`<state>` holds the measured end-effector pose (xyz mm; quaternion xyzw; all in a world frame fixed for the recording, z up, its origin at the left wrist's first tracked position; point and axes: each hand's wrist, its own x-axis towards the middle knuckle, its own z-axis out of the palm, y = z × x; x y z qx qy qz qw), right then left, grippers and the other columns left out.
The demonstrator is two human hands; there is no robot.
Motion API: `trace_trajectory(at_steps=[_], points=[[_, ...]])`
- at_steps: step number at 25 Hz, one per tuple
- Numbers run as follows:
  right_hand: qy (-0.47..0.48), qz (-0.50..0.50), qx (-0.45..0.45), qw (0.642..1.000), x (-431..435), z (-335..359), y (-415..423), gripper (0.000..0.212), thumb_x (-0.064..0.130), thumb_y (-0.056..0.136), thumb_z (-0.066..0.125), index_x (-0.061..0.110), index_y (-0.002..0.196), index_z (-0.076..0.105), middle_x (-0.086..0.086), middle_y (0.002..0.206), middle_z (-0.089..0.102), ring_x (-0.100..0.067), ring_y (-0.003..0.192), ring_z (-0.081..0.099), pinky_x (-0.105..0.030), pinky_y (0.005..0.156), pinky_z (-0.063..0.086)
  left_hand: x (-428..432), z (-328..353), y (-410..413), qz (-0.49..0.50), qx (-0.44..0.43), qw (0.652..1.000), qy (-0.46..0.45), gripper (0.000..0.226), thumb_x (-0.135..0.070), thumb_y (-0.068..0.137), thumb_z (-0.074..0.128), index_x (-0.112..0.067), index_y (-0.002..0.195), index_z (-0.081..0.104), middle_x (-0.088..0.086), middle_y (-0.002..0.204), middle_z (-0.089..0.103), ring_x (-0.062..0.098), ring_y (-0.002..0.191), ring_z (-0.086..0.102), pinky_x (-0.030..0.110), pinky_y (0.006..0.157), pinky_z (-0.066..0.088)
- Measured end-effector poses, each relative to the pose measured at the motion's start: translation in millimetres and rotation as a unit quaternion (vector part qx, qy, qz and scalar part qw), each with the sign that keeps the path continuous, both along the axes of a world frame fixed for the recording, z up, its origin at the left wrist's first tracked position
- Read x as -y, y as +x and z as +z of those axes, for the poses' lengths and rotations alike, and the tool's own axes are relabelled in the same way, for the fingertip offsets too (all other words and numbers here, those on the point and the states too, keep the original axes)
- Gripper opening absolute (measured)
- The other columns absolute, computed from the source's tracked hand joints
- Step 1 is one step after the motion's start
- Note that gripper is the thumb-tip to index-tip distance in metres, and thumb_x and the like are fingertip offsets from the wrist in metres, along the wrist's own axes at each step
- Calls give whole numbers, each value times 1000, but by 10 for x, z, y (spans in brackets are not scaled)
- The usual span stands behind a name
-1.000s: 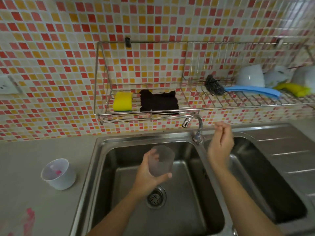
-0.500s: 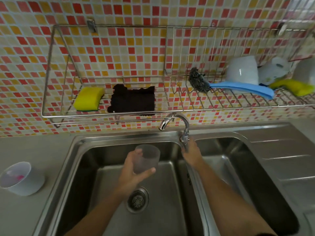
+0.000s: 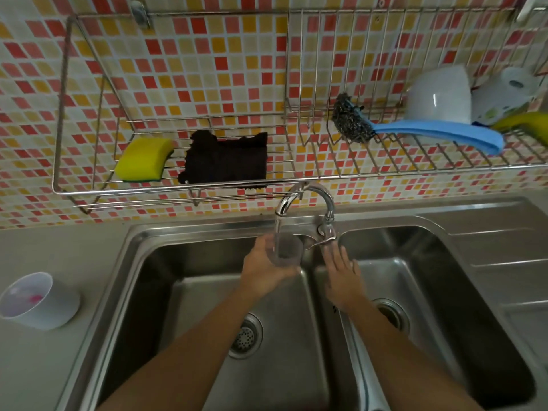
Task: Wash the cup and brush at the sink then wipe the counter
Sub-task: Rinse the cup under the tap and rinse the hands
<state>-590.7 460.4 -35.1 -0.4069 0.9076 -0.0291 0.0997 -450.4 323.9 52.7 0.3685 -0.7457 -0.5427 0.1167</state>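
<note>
My left hand (image 3: 264,269) grips a translucent plastic cup (image 3: 287,250) upright over the left basin, right under the spout of the tap (image 3: 305,200). Water runs from the spout into the cup. My right hand (image 3: 341,274) is flat with straight fingers just below the tap's lever (image 3: 323,240), fingertips close to it. A brush with a blue handle and a steel-wool head (image 3: 353,120) lies on the wire rack (image 3: 207,185) on the wall.
A double steel sink (image 3: 335,315) fills the middle, with a draining board (image 3: 498,253) at right. A white cup with pink residue (image 3: 38,301) stands on the grey counter at left. The rack also holds a yellow sponge (image 3: 143,160), a dark cloth (image 3: 226,158) and white bowls (image 3: 439,97).
My left hand raised the cup up under the spout and water now flows. My right hand came off the tap lever and opened flat below it. The view has moved closer to the sink.
</note>
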Motion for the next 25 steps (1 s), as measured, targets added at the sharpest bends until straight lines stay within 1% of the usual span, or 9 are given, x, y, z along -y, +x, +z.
trace_trajectory(at_steps=[2, 4, 7, 9, 11, 14, 18, 21, 25], points=[[-12, -52, 24, 998, -219, -115, 148, 66, 31, 97, 32, 13, 148, -6, -13, 157, -10, -30, 145, -5, -47, 116, 8, -36, -6, -74, -14, 43, 999, 19, 88, -31, 58, 88, -21, 133, 43, -5, 126, 56, 13, 112, 54, 25, 95, 46], [-13, -84, 58, 995, -369, -237, 288, 65, 38, 98, 26, 11, 148, -7, -13, 157, -8, -29, 145, -2, -47, 116, 10, -60, -32, -60, -44, 96, 994, 27, 82, -38, 60, 86, -17, 129, 48, -3, 125, 57, 16, 114, 54, 26, 95, 46], [-35, -117, 60, 991, -421, -327, 381, 71, 50, 90, 7, 10, 148, -4, -11, 158, -2, -27, 145, 3, -46, 115, 15, 14, -113, 77, -115, 189, 975, -27, 56, -49, 59, 81, -15, 101, 66, -1, 101, 68, 16, 98, 62, 30, 83, 50], [-44, -123, 47, 990, -407, -355, 377, 80, 51, 79, -8, 11, 148, -2, -10, 158, -3, -25, 145, 3, -45, 115, 14, 117, -158, 154, -128, 237, 961, -67, 51, -55, 56, 78, -14, 85, 68, 0, 87, 70, 15, 88, 64, 29, 72, 48], [-38, -121, 39, 991, -395, -380, 384, 79, 48, 79, -10, 10, 148, -4, -8, 158, -7, -24, 145, -2, -44, 116, 8, 204, -125, 151, -104, 268, 953, -99, 53, -58, 53, 76, -16, 84, 68, -2, 84, 67, 16, 83, 63, 26, 64, 45], [-41, -122, 25, 991, -387, -380, 400, 82, 47, 75, -15, 9, 147, -3, -8, 157, -6, -24, 145, -4, -44, 116, 3, 233, -8, 52, -53, 228, 965, -122, 73, -58, 46, 76, -21, 106, 58, -4, 99, 64, 20, 93, 62, 25, 73, 46], [-47, -121, 25, 991, -407, -388, 406, 83, 48, 75, -15, 11, 148, -2, -6, 158, -5, -21, 145, -6, -42, 115, 0, 123, 174, 15, -131, 81, 984, -94, 76, -26, 59, 84, -25, 122, 42, -6, 111, 57, 16, 98, 57, 24, 77, 44], [-79, -127, 44, 988, -415, -380, 413, 83, 50, 76, -12, 13, 148, 4, -3, 158, 0, -16, 145, -4, -38, 114, -2, 232, 162, 100, -179, 76, 978, -77, 81, -15, 60, 83, -26, 130, 43, -8, 114, 58, 12, 103, 57, 17, 78, 42], [-102, -124, 43, 986, -414, -369, 416, 78, 44, 79, -9, 13, 148, 10, -1, 158, 7, -13, 145, 3, -34, 115, 3, 349, 91, 141, -152, 98, 980, -80, 80, -18, 58, 85, -27, 127, 46, -7, 114, 58, 12, 106, 54, 22, 83, 40]])
